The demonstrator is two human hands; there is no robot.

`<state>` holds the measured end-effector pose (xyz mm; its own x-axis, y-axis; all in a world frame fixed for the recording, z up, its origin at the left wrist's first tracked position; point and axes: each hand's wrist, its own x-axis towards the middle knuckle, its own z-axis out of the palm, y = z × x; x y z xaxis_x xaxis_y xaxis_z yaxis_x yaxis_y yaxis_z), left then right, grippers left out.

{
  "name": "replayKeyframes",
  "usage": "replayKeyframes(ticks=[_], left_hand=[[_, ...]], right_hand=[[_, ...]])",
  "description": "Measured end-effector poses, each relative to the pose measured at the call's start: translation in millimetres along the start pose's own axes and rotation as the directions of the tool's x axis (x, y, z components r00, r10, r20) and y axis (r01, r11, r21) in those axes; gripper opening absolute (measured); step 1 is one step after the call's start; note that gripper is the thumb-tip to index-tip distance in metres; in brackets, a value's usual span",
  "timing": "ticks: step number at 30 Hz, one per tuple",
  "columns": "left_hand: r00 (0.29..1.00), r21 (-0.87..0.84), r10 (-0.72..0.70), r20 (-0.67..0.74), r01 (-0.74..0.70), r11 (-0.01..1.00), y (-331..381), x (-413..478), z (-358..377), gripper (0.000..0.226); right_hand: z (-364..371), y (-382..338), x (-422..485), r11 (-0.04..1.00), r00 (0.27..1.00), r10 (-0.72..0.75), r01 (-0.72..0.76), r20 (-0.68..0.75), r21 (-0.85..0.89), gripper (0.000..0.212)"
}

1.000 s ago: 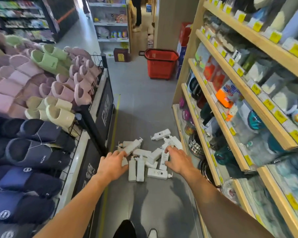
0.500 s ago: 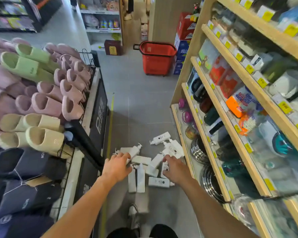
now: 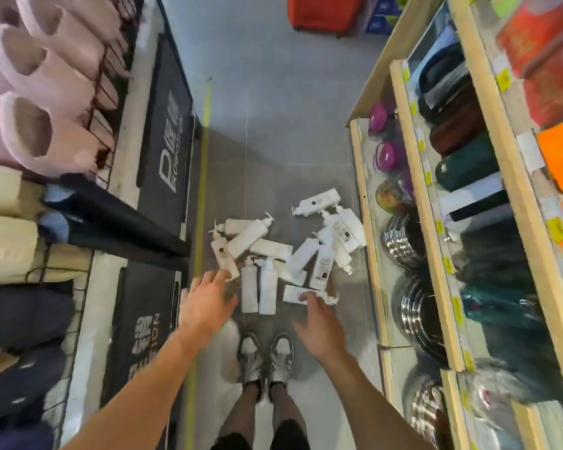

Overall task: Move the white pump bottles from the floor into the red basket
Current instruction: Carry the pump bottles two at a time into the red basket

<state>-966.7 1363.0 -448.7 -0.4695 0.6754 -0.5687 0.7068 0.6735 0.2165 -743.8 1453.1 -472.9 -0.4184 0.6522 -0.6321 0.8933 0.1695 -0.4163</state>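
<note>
Several white pump bottles point(image 3: 267, 248) lie in a loose heap on the grey floor between two shelving units. My left hand point(image 3: 207, 300) hovers at the heap's near left edge, fingers spread, fingertips at a bottle with a brown label point(image 3: 223, 256). My right hand point(image 3: 319, 323) reaches toward the near right side, its fingertips at a bottle lying flat point(image 3: 298, 293). Neither hand holds anything. The red basket point(image 3: 322, 11) stands far down the aisle, only its lower part in view at the top edge.
A rack of pink, beige and dark slippers point(image 3: 43, 125) lines the left side. Wooden shelves point(image 3: 413, 196) with pans, boxes and cases run along the right. My shoes point(image 3: 265, 355) stand just behind the heap. A yellow floor line point(image 3: 203, 164) runs up the aisle.
The view has tilted down, so the basket slid to the top edge and my feet appeared. Both hands have drawn back slightly to the heap's near edge.
</note>
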Motion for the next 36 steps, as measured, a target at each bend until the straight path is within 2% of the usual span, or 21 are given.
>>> replayKeyframes(ticks=[7, 13, 16, 18, 20, 22, 24, 26, 31, 34, 36], left_hand=[[0.971, -0.165, -0.181, 0.154, 0.205, 0.965, -40.9, 129.3, 147.5, 0.056], [0.94, -0.231, -0.295, 0.173, 0.33, 0.915, -78.8, 250.5, 311.1, 0.049], [0.916, -0.245, -0.349, 0.198, 0.391, 0.887, -90.9, 311.7, 387.8, 0.063], [0.91, -0.265, -0.373, 0.181, 0.41, 0.873, -91.6, 348.3, 434.7, 0.075], [0.904, -0.326, -0.4, 0.152, 0.427, 0.843, -88.0, 379.5, 472.8, 0.085], [0.88, -0.403, -0.46, 0.123, 0.468, 0.787, -84.9, 402.4, 500.9, 0.092], [0.844, -0.446, -0.53, 0.083, 0.507, 0.737, -83.6, 418.0, 518.5, 0.093], [0.835, -0.411, -0.546, 0.071, 0.523, 0.747, -82.9, 424.2, 526.7, 0.095], [0.868, -0.327, -0.486, 0.101, 0.49, 0.808, -84.6, 405.0, 500.1, 0.086], [0.902, -0.332, -0.424, 0.085, 0.427, 0.841, -73.7, 360.7, 446.0, 0.079], [0.919, -0.345, -0.388, 0.069, 0.386, 0.855, -60.4, 324.0, 397.3, 0.081]], right_hand=[[122.4, 64.2, 136.0, 0.977, 0.991, 0.119, -0.129, 0.064, 0.173, 0.048], [253.6, 145.9, 276.5, 0.919, 0.967, 0.192, -0.236, 0.166, 0.316, 0.058], [317.8, 174.5, 349.5, 0.876, 0.951, 0.229, -0.295, 0.207, 0.382, 0.081], [357.2, 188.6, 392.1, 0.838, 0.96, 0.194, -0.27, 0.202, 0.475, 0.098], [382.4, 196.6, 424.7, 0.785, 0.977, 0.148, -0.211, 0.155, 0.582, 0.103], [396.6, 205.7, 446.2, 0.731, 0.98, 0.135, -0.198, 0.147, 0.653, 0.099], [404.0, 214.6, 461.6, 0.699, 0.983, 0.077, -0.173, 0.167, 0.694, 0.087], [403.4, 220.5, 466.1, 0.69, 0.984, 0.014, -0.139, 0.179, 0.71, 0.074], [388.3, 216.8, 454.0, 0.693, 0.968, -0.011, -0.173, 0.25, 0.7, 0.09], [346.2, 198.9, 417.1, 0.687, 0.961, 0.009, -0.207, 0.276, 0.696, 0.102], [305.8, 181.2, 380.7, 0.687, 0.965, 0.029, -0.208, 0.26, 0.696, 0.101]])
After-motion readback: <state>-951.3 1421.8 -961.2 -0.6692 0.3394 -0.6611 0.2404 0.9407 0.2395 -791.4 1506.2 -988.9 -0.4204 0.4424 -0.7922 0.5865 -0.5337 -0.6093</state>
